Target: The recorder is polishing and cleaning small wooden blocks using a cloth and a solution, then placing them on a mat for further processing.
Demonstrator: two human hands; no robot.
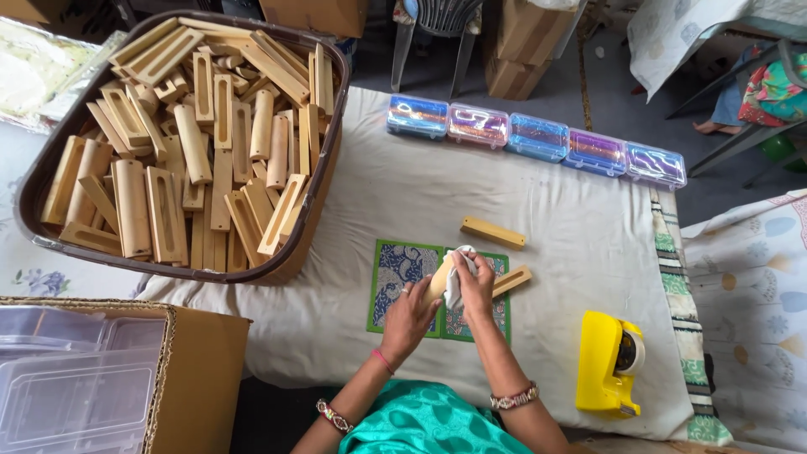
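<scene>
Your left hand (409, 313) grips the pale, slotted bamboo block (436, 282) from below, fingers curled around it, while your right hand (475, 282) pinches a small white cloth (455, 277) against the block's upper end. Both sit over the two green-bordered patterned mats (402, 282) at the middle of the white-covered worktop (572, 227).

At 1 o'clock from your hands a yellow bamboo bar (493, 232) lies flat; just at 3 o'clock a second tan bar (514, 280) rests tilted, touching the mat's edge. Open cloth runs from there to the worktop's right edge, broken only by the yellow tape dispenser (607, 363) at 4 o'clock.

At 10 o'clock the dark oval basket (324, 160) heaped with bamboo blocks overhangs the worktop's left edge. Along the far edge, at 12 to 2 o'clock, stand five clear iridescent plastic cases (538, 139). At 8 o'clock a cardboard box (202, 370) holds clear plastic trays.
</scene>
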